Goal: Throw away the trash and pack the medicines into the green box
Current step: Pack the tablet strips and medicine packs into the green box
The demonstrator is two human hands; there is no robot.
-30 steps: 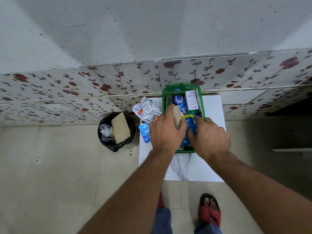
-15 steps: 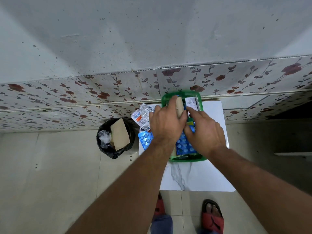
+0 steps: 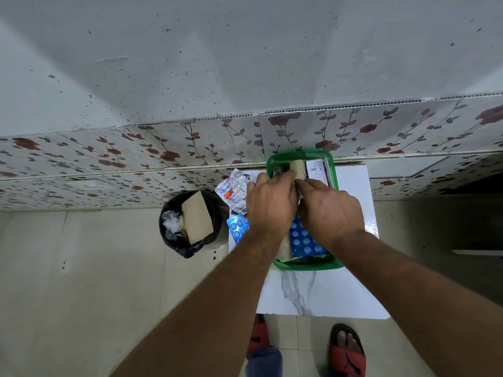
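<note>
The green box (image 3: pixel 304 265) stands on a small white marble-patterned table (image 3: pixel 315 295) against the wall. A beige roll (image 3: pixel 298 170) lies at the far end of the box, and my left hand (image 3: pixel 270 205) is closed around it. My right hand (image 3: pixel 329 210) hovers over the box, fingertips touching the roll's near end. Inside the box lie a blue blister pack (image 3: pixel 304 242) and a white carton (image 3: pixel 317 170). Silver blister strips (image 3: pixel 232 190) and a second blue blister pack (image 3: pixel 238 227) rest on the table left of the box.
A black-lined trash bin (image 3: pixel 190 221) stands on the floor left of the table, with a brown cardboard piece (image 3: pixel 197 217) and clear plastic in it. A floral-tiled wall runs just behind. My sandalled feet (image 3: pixel 347 352) are at the table's near edge.
Both hands have moved toward the far end of the box, carrying the beige roll away from me. The blue blister pack inside the box is now uncovered.
</note>
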